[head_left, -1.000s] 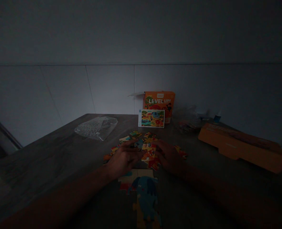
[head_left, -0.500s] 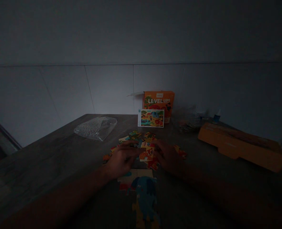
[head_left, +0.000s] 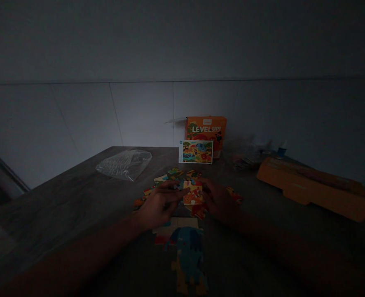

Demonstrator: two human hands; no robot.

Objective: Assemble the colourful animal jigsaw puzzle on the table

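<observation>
The scene is very dark. My left hand (head_left: 157, 204) and my right hand (head_left: 218, 200) meet over a heap of loose colourful puzzle pieces (head_left: 173, 175) on the dark table (head_left: 77, 194). Between their fingertips they pinch one orange and yellow puzzle piece (head_left: 192, 193), lifted a little and tilted toward me. Close to me lies a joined part of the puzzle with a blue elephant (head_left: 187, 251).
An orange puzzle box (head_left: 205, 130) stands at the back wall with a picture card (head_left: 195, 152) leaning before it. A crumpled clear plastic bag (head_left: 123, 164) lies back left. An orange box lid (head_left: 312, 187) lies at the right, with small clutter (head_left: 247, 156) behind it.
Both hands have closed on one piece from the heap and raised it, tilting it up. The view has shifted slightly downward.
</observation>
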